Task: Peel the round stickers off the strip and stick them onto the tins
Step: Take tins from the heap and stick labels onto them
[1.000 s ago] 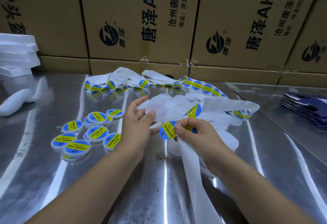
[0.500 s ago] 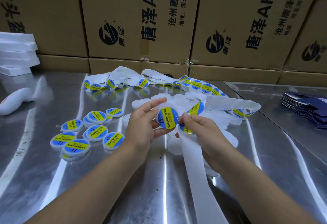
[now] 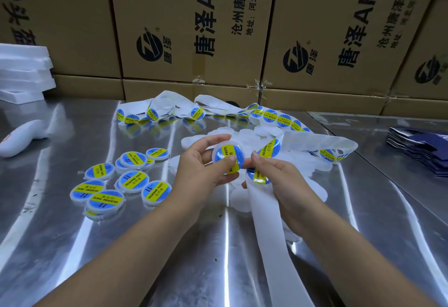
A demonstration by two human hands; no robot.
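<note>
the left hand [image 3: 201, 168] has its grip curled round a white tin [image 3: 214, 152] held above the worktop [image 3: 72, 246], thumb pressed on the blue and yellow lid sticker [image 3: 225, 152]. just beside it the right hand [image 3: 278, 175] has its grip pinching the white strip [image 3: 266, 209] by the next sticker [image 3: 259, 177]. labelled tins [image 3: 132, 182] lie clustered on the worktop to the left, and plain tins [image 3: 247, 134] are heaped behind the hands.

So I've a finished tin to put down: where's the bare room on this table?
The table is bare between the labelled tins and the white object, and on the right between the backing strip and the dark stack. Crowded: the middle, with blank tins and sticker strip.
</note>
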